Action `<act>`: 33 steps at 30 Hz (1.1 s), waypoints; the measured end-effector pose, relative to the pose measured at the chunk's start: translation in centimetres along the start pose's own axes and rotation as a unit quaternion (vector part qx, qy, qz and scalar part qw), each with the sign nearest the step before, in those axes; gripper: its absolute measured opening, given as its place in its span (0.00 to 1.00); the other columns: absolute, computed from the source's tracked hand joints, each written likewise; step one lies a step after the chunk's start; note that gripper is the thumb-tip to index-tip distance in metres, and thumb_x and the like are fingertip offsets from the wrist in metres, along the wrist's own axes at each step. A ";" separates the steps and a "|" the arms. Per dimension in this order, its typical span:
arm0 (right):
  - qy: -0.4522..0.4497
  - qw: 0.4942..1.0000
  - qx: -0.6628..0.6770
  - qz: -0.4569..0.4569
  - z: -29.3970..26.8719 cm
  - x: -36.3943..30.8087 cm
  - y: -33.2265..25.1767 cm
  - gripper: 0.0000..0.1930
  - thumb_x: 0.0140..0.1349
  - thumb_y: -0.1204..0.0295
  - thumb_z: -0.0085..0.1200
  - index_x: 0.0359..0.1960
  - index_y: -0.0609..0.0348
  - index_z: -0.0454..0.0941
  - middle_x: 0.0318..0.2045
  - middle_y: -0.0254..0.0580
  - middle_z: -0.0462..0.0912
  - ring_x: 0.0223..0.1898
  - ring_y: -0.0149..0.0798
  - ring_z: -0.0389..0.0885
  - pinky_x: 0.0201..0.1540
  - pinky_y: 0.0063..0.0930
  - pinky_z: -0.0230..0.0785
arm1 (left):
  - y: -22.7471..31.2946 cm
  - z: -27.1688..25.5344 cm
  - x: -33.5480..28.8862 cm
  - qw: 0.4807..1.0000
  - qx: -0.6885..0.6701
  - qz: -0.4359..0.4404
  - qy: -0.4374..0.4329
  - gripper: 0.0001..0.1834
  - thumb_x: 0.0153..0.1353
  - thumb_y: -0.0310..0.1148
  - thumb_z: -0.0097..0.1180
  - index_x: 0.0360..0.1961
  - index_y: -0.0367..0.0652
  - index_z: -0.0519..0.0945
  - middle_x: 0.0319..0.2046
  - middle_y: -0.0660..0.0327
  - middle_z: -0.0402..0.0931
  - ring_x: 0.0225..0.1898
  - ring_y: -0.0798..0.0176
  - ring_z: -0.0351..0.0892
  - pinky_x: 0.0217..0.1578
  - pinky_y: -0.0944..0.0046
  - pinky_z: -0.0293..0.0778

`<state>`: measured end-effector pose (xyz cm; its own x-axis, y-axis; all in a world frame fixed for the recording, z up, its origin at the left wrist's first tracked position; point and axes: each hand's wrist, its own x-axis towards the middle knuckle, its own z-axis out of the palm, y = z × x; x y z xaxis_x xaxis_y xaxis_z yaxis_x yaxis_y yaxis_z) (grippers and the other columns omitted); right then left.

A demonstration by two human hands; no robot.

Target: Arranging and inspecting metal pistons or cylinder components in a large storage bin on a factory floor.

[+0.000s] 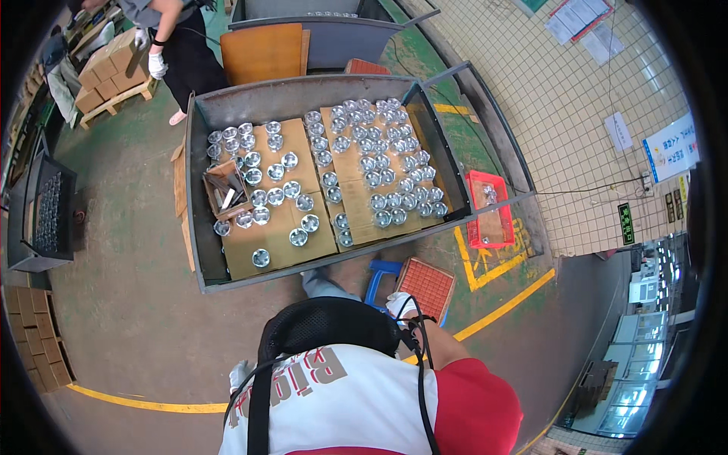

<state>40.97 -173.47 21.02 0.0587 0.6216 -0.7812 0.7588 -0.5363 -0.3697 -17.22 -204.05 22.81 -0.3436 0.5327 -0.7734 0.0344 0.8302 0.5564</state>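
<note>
Grey bin [299, 92] holds dozens of clear pieces [261, 258], one open box [233, 214]. One blue stool [386, 267] stands between bin and right hand [399, 305]. Left hand [239, 374] mostly hidden; either hand's fingers, cannot tell.

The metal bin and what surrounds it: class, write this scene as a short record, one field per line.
Container: grey metal bin, with cardboard sheets inside
Contents: many shiny round pieces, some in clusters
Inside, at left: small open box holding strips
Right hand: white-gloved, at the blue stool; contact unclear
Left hand: white-gloved, mostly hidden; hold unclear
Right of bin: red crate holding a few pieces
Upper left: another person, near stacked brown boxes
</note>
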 end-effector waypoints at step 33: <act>0.128 0.937 -0.301 -0.124 4.7 19.2 -43.3 0.42 0.45 0.57 0.70 0.61 0.55 0.64 0.55 0.55 0.74 0.55 0.53 0.78 0.55 0.42 0.75 | 19.6 23.4 -15.8 0.893 -0.368 -0.256 0.034 0.17 0.69 0.34 0.52 0.54 0.36 0.78 0.43 0.58 0.81 0.41 0.64 0.81 0.43 0.66 0.77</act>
<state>6.22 -141.00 19.61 -0.0730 0.8426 -0.5336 0.9935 0.0146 -0.1129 10.87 -192.36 38.77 -0.1938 0.0820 -0.9776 -0.7610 0.6163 0.2026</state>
